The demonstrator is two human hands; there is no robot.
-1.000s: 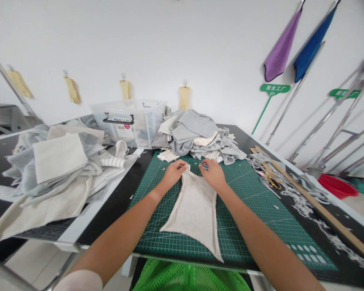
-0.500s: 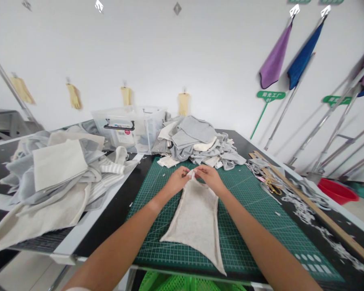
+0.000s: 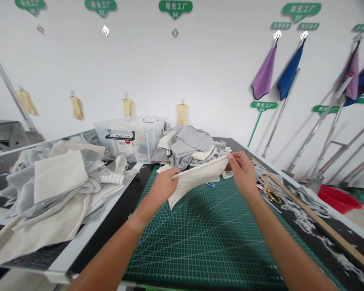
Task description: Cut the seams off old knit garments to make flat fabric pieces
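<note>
A cream piece of fabric (image 3: 197,178) is stretched between my two hands, raised above the green cutting mat (image 3: 200,238). My left hand (image 3: 166,184) is closed on its left corner, and a flap hangs down beside the fingers. At the upper right corner my right hand (image 3: 242,169) pinches the cloth edge. The fabric slants up toward the right. Just behind it lies a heap of grey and cream fabric pieces (image 3: 191,141). A small light-blue item (image 3: 210,184) shows on the mat under the cloth; its kind is unclear.
More fabric pieces (image 3: 60,173) are piled on the left of the table. A clear plastic box (image 3: 124,139) stands at the back. On the right lie gold-handled scissors (image 3: 272,195), cloth scraps (image 3: 303,218) and a long wooden strip (image 3: 318,220). A red basin (image 3: 339,199) is beyond the table.
The cream fabric has been lifted off the mat. My hands, close together before at its top edge, have moved apart and now stretch it sideways. The view has tilted up slightly.
</note>
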